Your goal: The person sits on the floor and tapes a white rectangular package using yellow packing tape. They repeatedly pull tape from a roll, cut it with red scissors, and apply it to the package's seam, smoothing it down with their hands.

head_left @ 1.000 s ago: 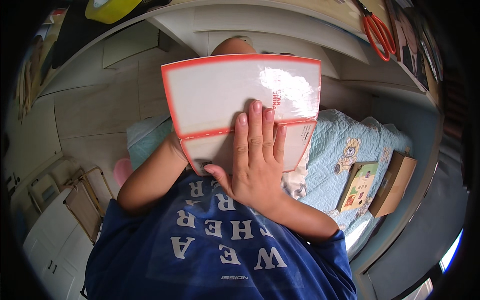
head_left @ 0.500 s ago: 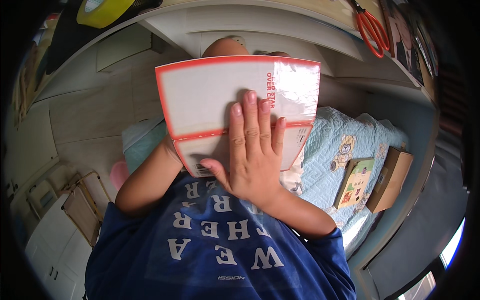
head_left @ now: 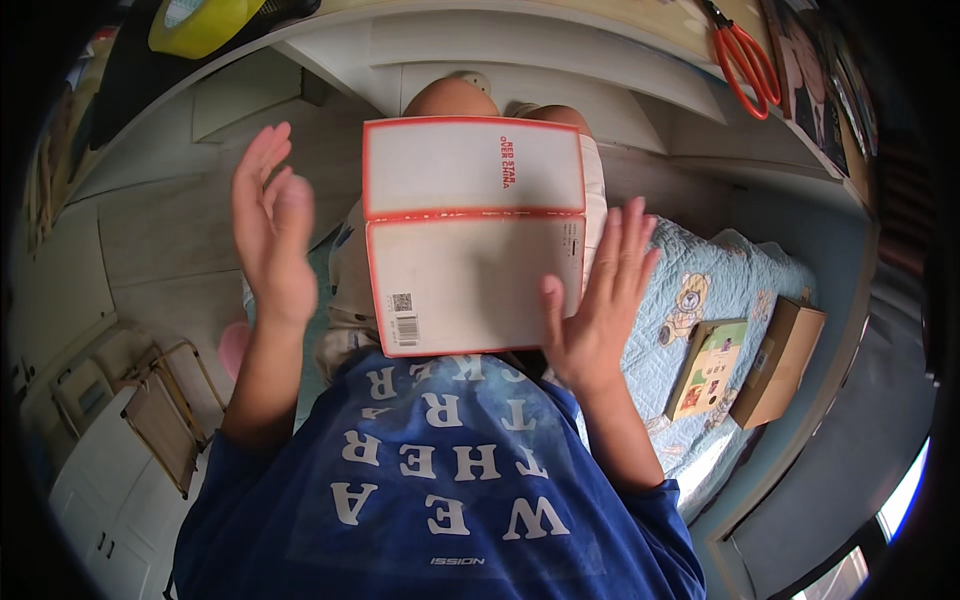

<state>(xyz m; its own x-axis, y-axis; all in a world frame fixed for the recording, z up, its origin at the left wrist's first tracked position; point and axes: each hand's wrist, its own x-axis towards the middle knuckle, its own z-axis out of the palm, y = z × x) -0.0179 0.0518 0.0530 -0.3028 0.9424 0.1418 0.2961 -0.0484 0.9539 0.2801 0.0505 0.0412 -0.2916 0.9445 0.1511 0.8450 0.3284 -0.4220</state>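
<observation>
Across my lap lies a white book cover with red edges (head_left: 470, 265), opened out with its outside facing up and its worn red spine running crosswise. Any pages beneath it are hidden. My left hand (head_left: 272, 235) is raised to the left of the book, apart from it, fingers upright and somewhat blurred, holding nothing. My right hand (head_left: 605, 295) is at the book's right edge, fingers stretched upward and thumb out over the cover. I cannot tell whether that thumb touches it.
A desk edge (head_left: 560, 22) curves across the front, bearing yellow tape (head_left: 205, 28) and red-handled scissors (head_left: 745, 65). To the right, a bed with a blue quilt (head_left: 640, 330) holds a green-and-yellow book (head_left: 708, 368) and a brown box (head_left: 780, 362). A folding chair (head_left: 160, 430) stands at left.
My right hand has moved off the cover to its right edge. My left hand has come out from behind the book and risen at left. The book has lowered flat onto my lap.
</observation>
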